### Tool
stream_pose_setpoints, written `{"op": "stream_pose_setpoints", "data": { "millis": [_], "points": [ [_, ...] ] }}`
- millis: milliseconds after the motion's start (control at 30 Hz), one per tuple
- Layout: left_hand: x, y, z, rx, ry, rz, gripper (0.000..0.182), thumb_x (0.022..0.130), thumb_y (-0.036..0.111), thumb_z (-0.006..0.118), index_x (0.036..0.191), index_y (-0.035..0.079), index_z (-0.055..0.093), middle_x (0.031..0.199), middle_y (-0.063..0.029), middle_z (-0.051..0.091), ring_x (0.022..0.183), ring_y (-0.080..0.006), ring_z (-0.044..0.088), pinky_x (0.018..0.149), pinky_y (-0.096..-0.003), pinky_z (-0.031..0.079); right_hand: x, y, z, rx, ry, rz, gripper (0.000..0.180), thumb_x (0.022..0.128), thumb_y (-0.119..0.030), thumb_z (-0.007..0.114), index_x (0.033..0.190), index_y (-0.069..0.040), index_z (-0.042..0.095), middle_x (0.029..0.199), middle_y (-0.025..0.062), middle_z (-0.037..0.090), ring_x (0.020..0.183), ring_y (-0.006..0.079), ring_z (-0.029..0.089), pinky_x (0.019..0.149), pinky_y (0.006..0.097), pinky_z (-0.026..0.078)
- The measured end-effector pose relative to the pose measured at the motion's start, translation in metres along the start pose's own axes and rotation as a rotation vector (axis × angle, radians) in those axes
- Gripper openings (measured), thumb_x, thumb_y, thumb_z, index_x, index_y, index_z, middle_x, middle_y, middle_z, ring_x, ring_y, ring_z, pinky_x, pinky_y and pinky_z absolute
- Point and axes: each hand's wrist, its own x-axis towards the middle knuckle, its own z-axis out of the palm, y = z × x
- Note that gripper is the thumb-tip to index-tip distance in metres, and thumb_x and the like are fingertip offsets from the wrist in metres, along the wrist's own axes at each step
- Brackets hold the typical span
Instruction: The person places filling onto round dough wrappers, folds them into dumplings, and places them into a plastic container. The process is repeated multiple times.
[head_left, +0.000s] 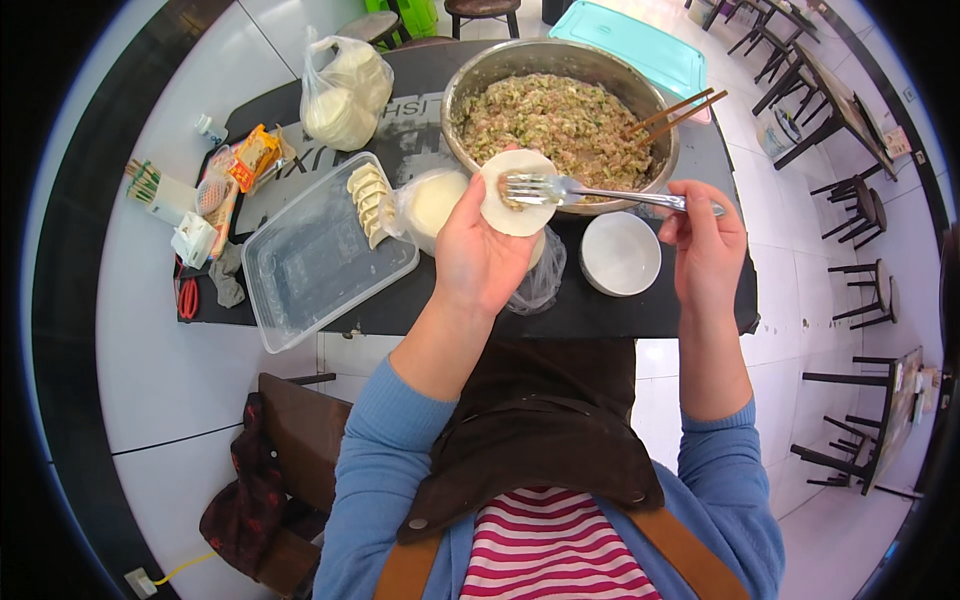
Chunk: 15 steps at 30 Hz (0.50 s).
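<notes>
My left hand (480, 259) holds a round dough wrapper (517, 217) on its fingers. In my right hand (705, 232) is a metal fork (622, 195), its tines pressing some filling onto the wrapper. Behind them stands a large steel bowl (459, 135) of minced filling (555, 112), with a pair of wooden chopsticks (675, 112) stuck in at its right side. A white bowl (621, 255) sits below the steel one. Left of my left hand, a bag of round wrappers (435, 202) lies beside a clear plastic container (322, 300), which holds a row of folded dumplings (367, 202).
A plastic bag of stacked wrappers (345, 97) stands at the table's back left. Food packets (259, 157), a toothpick box (169, 199) and a grey cloth (226, 277) lie at the left. A turquoise lid (637, 45) is behind the steel bowl. The table's front edge runs close to my apron.
</notes>
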Motion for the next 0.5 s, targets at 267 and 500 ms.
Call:
{"op": "stream_pose_setpoints", "data": {
  "millis": [267, 500],
  "points": [
    [-0.005, 0.004, -0.003, -0.015, 0.113, -0.016, 0.046, 0.105, 0.027, 0.028, 0.139, -0.002, 0.036, 0.142, -0.0179, 0.044, 0.133, -0.0311, 0.041, 0.113, -0.0460, 0.032, 0.004, -0.007, -0.009, 0.021, 0.034, -0.119, 0.023, 0.101, -0.015, 0.049, 0.101, 0.003, 0.063, 0.077, 0.0085, 0.066, 0.058, 0.0093, 0.057, 0.055, 0.0217, 0.046],
    [-0.024, 0.003, -0.012, -0.006, 0.072, -0.059, 0.048, 0.104, 0.029, 0.032, 0.141, -0.002, 0.034, 0.146, -0.0203, 0.039, 0.136, -0.0339, 0.037, 0.114, -0.0468, 0.031, 0.042, -0.017, -0.009, -1.042, -0.429, -0.364, 0.024, 0.091, -0.016, 0.062, 0.106, 0.003, 0.061, 0.092, 0.0123, 0.064, 0.087, 0.0300, 0.059, 0.079, 0.0357, 0.048]
  ]
}}
